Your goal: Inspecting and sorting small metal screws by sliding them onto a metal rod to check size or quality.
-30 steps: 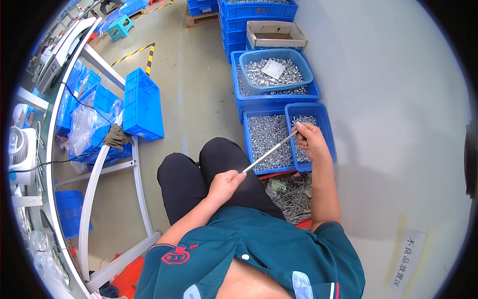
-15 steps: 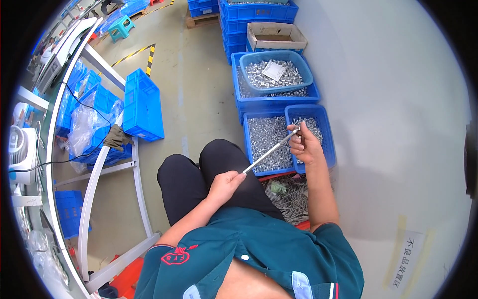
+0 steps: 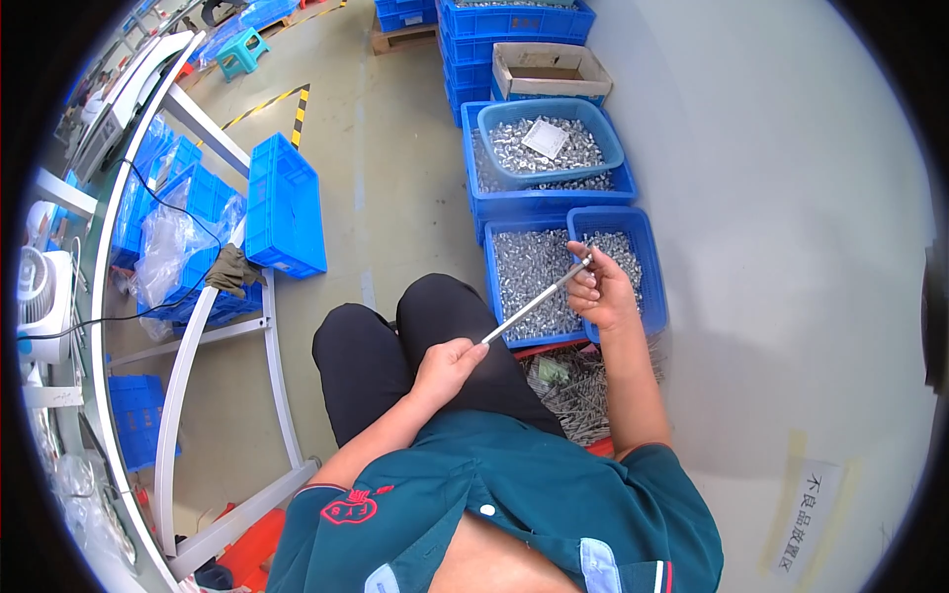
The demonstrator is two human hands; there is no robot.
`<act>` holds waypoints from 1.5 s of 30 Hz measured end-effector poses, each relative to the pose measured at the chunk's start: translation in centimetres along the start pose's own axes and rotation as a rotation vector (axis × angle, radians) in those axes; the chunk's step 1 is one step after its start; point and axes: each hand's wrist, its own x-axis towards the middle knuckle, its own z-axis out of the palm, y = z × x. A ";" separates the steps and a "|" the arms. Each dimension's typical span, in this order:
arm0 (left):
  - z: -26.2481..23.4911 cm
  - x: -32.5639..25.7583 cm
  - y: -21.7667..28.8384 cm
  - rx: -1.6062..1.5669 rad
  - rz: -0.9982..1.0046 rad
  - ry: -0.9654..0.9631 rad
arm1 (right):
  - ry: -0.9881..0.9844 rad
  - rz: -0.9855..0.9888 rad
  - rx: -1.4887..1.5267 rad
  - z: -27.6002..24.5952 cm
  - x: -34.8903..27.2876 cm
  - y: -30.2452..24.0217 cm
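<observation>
My left hand [image 3: 447, 372] is closed around the lower end of a thin, straight silver metal rod [image 3: 535, 304] above my right thigh. From there the rod slants up and to the right. At its far tip, my right hand [image 3: 605, 293] has its thumb and index finger around the end, the other fingers curled. Whether a separate small fitting sits on that tip is too small to tell. Beneath my right hand, a smaller blue bin [image 3: 653, 314] of small silver metal parts rests beside a wider blue bin [image 3: 490, 270] full of similar pieces.
Metal rods [image 3: 576, 403] lie low beside my right thigh. Farther off stand a light-blue basin [image 3: 615, 148] of metal parts, an open cardboard box [image 3: 551, 87] and stacked blue crates [image 3: 470, 49]. A white frame [image 3: 188, 395] and blue crate [image 3: 285, 208] are at left; a wall [image 3: 771, 247] borders the right.
The fingers of my right hand have shifted slightly around the rod's tip, the thumb lower and the index finger straighter. My left hand and the rod stay nearly in place.
</observation>
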 end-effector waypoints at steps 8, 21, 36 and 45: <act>0.1 0.0 0.0 -0.033 -0.006 0.009 | 0.039 -0.029 -0.162 0.7 -0.5 0.5; 0.0 0.4 0.0 -0.109 -0.036 -0.007 | 0.253 -0.052 -0.147 -2.7 -0.7 3.0; 0.0 0.1 0.0 -0.073 -0.053 -0.018 | 0.256 -0.101 0.105 -3.9 -0.2 0.8; 0.0 0.0 0.5 0.027 -0.023 -0.007 | 0.253 -0.155 -0.123 -0.9 0.0 -0.4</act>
